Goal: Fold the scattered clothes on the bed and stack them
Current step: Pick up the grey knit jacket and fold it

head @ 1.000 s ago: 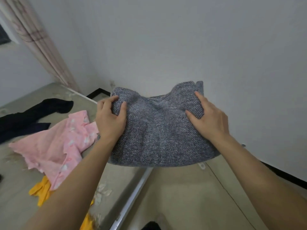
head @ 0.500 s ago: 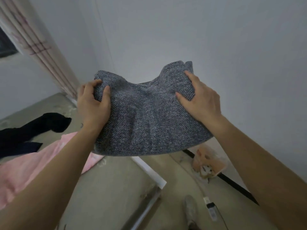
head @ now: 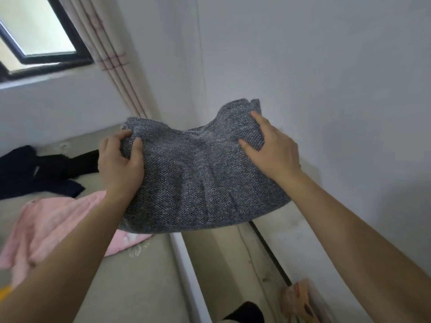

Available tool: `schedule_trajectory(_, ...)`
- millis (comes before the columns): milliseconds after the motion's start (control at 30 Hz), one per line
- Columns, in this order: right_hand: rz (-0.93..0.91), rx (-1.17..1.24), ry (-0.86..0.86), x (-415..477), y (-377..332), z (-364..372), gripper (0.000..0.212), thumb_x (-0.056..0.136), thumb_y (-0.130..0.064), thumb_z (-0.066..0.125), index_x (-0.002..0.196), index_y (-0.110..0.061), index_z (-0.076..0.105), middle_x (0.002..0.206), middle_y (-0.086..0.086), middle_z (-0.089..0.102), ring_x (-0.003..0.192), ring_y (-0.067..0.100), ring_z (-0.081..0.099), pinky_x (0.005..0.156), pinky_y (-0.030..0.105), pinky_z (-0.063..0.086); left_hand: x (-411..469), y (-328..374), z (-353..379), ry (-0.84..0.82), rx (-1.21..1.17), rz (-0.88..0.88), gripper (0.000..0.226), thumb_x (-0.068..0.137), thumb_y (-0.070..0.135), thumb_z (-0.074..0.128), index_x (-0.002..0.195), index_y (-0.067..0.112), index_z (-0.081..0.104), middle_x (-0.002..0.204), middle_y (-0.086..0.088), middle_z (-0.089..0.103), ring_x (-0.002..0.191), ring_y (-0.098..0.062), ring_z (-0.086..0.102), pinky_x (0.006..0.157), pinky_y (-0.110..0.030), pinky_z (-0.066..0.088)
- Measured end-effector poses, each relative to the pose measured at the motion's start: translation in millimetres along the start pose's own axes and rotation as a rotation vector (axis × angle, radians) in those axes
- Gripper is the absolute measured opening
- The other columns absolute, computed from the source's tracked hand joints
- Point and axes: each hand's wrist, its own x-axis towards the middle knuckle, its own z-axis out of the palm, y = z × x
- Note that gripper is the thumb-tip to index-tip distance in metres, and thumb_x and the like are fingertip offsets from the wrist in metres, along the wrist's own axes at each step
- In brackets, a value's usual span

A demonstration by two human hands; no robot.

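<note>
Head view, looking along the bed's edge toward the room corner.

Grey knit [head: 198, 180]: folded to a compact pad, held in the air in front of the person, above the bed's [head: 140, 280] right edge and the floor strip [head: 224, 259] beside it. It touches neither. The upper edge dips in the middle, with both top corners raised. The lower edge sags in a shallow curve, and soft creases fan out from the centre.

Left hand [head: 119, 164]: clamped on the knit's left top corner, thumb on the upper face, fingers curled over the edge.

Right hand [head: 274, 152]: grips the right top corner. Thumb and forefinger lie spread on the upper face; the other fingers are hidden behind the cloth.

On the bed, unfolded:
- pink garment [head: 49, 227], spread out at the left, its near corner under the held knit as seen from here;
- black garment [head: 37, 173], behind the pink one, toward the window wall;
- a scrap of yellow cloth [head: 5, 293] at the left frame edge.

Surroundings: window [head: 39, 33] upper left, striped curtain [head: 116, 66] hanging beside it, plain wall [head: 326, 89] to the right. A white rail [head: 186, 264] runs along the bed's side. On the floor near the wall is a blurred orange object [head: 300, 297], which I cannot identify.
</note>
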Motion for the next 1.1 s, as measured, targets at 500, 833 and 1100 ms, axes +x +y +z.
schedule_trajectory(500,-0.25,0.105,-0.2,253,-16,165,0.07,0.093,-0.063,0.053,0.154,-0.04,0.025,0.132,0.0,0.063,0.108,0.022,0.065,0.089,0.03,0.047,139,-110,115,0.131,0.132,-0.302,0.028,0.097,0.027,0.059,0.123,0.014,0.062,0.121,-0.011,0.056,0.109,-0.023,0.055,0.091,-0.025,0.035)
schedule_trajectory(833,-0.341,0.247,-0.23,445,-98,278,0.073,0.09,-0.07,0.052,0.152,-0.041,0.027,0.134,-0.002,0.063,0.101,0.022,0.067,0.09,0.034,0.051,301,-182,133,0.294,0.236,-0.35,0.029,0.098,0.028,0.059,0.123,0.015,0.062,0.122,-0.008,0.055,0.096,-0.009,0.05,0.086,-0.021,0.034)
schedule_trajectory(1100,-0.475,0.381,-0.464,554,-186,451,0.072,0.093,-0.063,0.056,0.154,-0.039,0.027,0.143,-0.003,0.056,0.118,0.022,0.061,0.098,0.032,0.047,380,-314,162,0.352,0.424,-0.498,0.03,0.098,0.029,0.059,0.124,0.016,0.061,0.125,-0.007,0.055,0.086,-0.003,0.044,0.083,-0.026,0.037)
